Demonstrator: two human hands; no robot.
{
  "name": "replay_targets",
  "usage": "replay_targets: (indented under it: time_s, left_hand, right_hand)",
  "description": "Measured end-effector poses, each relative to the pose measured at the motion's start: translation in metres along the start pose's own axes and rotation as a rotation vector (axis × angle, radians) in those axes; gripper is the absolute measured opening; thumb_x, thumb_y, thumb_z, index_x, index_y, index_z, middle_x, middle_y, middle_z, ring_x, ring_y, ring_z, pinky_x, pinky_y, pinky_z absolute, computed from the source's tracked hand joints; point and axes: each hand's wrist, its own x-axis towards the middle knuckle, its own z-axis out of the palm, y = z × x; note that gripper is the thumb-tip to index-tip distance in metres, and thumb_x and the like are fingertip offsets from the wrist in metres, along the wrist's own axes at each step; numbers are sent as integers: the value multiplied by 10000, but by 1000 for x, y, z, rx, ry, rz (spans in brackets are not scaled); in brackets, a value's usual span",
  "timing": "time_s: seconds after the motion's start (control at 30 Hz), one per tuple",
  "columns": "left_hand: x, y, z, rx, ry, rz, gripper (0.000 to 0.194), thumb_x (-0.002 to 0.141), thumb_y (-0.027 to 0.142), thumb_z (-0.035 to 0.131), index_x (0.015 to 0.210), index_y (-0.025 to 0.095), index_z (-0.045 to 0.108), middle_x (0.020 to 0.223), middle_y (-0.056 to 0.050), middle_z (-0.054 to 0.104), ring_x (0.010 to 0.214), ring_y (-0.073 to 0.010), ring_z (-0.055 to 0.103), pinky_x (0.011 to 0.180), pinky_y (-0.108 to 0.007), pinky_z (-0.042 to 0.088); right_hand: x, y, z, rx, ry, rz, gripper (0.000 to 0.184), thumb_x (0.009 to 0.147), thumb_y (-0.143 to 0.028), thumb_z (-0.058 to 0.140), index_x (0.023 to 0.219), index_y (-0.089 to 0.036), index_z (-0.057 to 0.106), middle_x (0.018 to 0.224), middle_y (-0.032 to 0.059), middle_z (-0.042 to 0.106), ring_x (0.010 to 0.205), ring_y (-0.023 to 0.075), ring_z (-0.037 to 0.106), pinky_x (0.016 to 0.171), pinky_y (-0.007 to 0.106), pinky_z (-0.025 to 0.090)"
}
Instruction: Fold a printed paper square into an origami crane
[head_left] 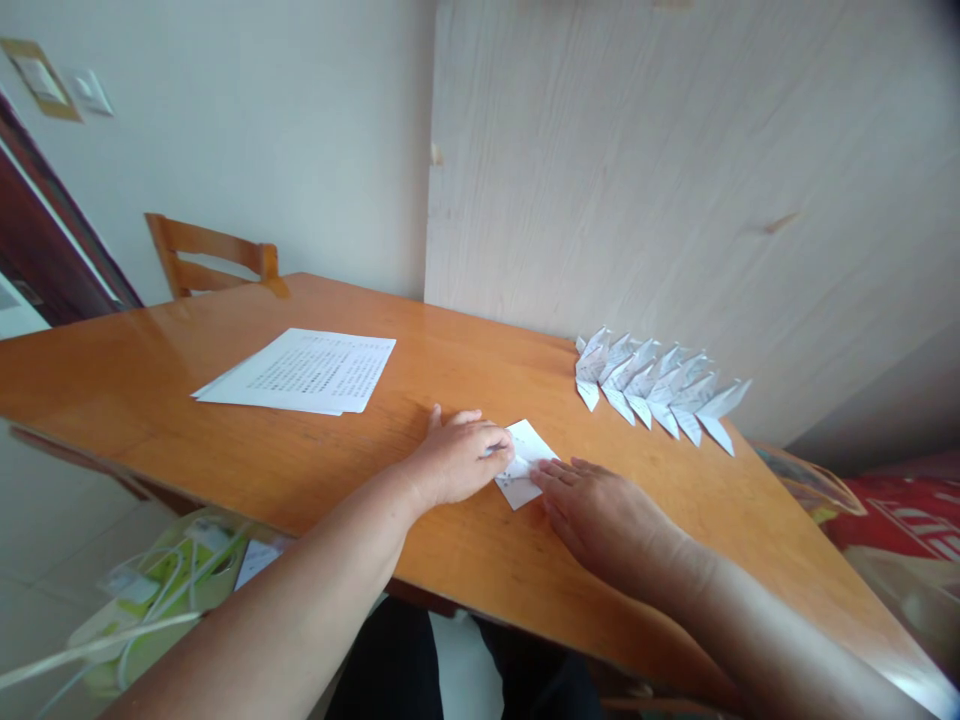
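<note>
A small folded piece of white printed paper [529, 438] lies on the wooden table in front of me, turned cornerwise like a diamond. At its left corner, my left hand [456, 462] pinches the paper between thumb and forefinger, while the other fingers stick out to the left. My right hand [589, 505] rests flat, fingers stretched, with the fingertips pressing on the right part of the paper. Both hands partly cover the sheet, so its full fold is hidden.
A stack of printed sheets [322, 370] lies on the table [450, 350] at the left. Several pointed folded paper pieces [652, 385] stand in rows at the back right, near a wooden panel [637, 180]. A chair [217, 245] is behind; cables [176, 580] hang below left.
</note>
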Motion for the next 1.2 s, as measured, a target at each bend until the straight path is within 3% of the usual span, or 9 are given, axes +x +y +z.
replay_targets:
  time_s: [0.13, 0.27, 0.4, 0.5, 0.63, 0.77, 0.9, 1.2]
  left_hand:
    - [0, 0, 0, -2, 38, 5, 153, 914, 332, 590, 1034, 308, 681, 1107, 3, 697, 1281, -283, 484, 1140, -710, 11]
    - [0, -2, 3, -4, 56, 7, 272, 898, 279, 591, 1151, 346, 661, 1141, -9, 679, 1256, -272, 502, 1142, -706, 19]
    - [1, -3, 4, -18, 31, 32, 287, 908, 240, 559, 1113, 397, 684, 1182, 26, 687, 1267, -269, 491, 1127, -724, -40]
    - [1, -3, 3, -43, 12, 56, 271, 919, 226, 542, 1021, 412, 711, 1213, 76, 689, 1270, -263, 480, 1103, -742, -102]
    - [1, -1, 1, -52, 13, 39, 234, 916, 243, 558, 974, 397, 724, 1191, 66, 701, 1251, -270, 483, 1078, -769, -113]
    - [2, 1, 0, -51, 5, 15, 227, 884, 223, 578, 969, 375, 725, 1164, 44, 707, 1244, -277, 487, 1074, -782, -92]
    - [1, 2, -1, -37, 4, 14, 269, 868, 197, 558, 980, 382, 719, 1181, 47, 695, 1255, -280, 480, 1059, -806, -66]
    - [3, -3, -2, -17, -31, 25, 312, 873, 208, 522, 1002, 423, 708, 1209, 78, 680, 1281, -276, 475, 1082, -792, 1]
  right_hand:
    - [3, -4, 0, -84, -65, -13, 321, 922, -139, 516, 1188, -99, 691, 1184, 174, 716, 1043, 304, 689, 965, 478, 532]
    - [-2, -5, 10, -101, -14, -6, 369, 946, -137, 467, 1254, -59, 654, 1266, 200, 679, 1125, 303, 668, 1006, 461, 520]
    - [-7, -1, 15, 51, 38, 51, 393, 964, -165, 428, 1278, -76, 645, 1309, 182, 663, 1175, 294, 654, 1042, 449, 507]
    - [-6, 6, 8, 224, 20, 116, 378, 990, -234, 409, 1253, -161, 670, 1281, 128, 690, 1134, 279, 675, 1007, 435, 526]
    - [2, 18, -5, 443, 46, 209, 295, 965, -275, 460, 1102, -253, 720, 1115, 47, 757, 1011, 242, 702, 880, 359, 549]
    - [18, 28, -8, 588, 101, 484, 182, 892, -269, 506, 836, -214, 671, 805, 31, 712, 764, 195, 655, 691, 296, 514]
    - [37, 32, 0, 878, -57, 687, 95, 820, -224, 509, 785, -209, 596, 724, 12, 626, 684, 160, 594, 588, 246, 472]
    - [58, 33, 5, 973, -307, 645, 52, 729, -157, 531, 691, -191, 538, 645, 5, 564, 607, 143, 555, 556, 250, 455]
